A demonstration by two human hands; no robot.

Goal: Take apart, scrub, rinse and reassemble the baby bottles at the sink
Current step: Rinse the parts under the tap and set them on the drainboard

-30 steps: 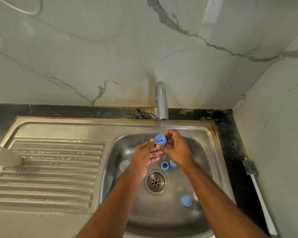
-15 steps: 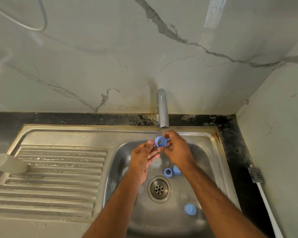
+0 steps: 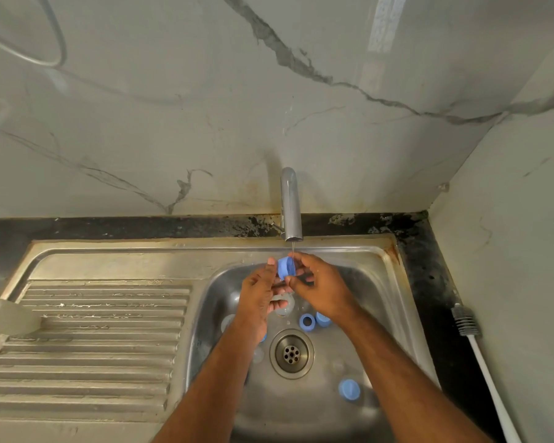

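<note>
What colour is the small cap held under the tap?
The cap is light blue, seen in the head view, the only view.

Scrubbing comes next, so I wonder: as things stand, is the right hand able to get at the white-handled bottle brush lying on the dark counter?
Probably yes, but not at once: the right hand pinches the blue plastic ring under the tap. The white-handled bottle brush lies uncovered on that side, with nothing between.
</note>
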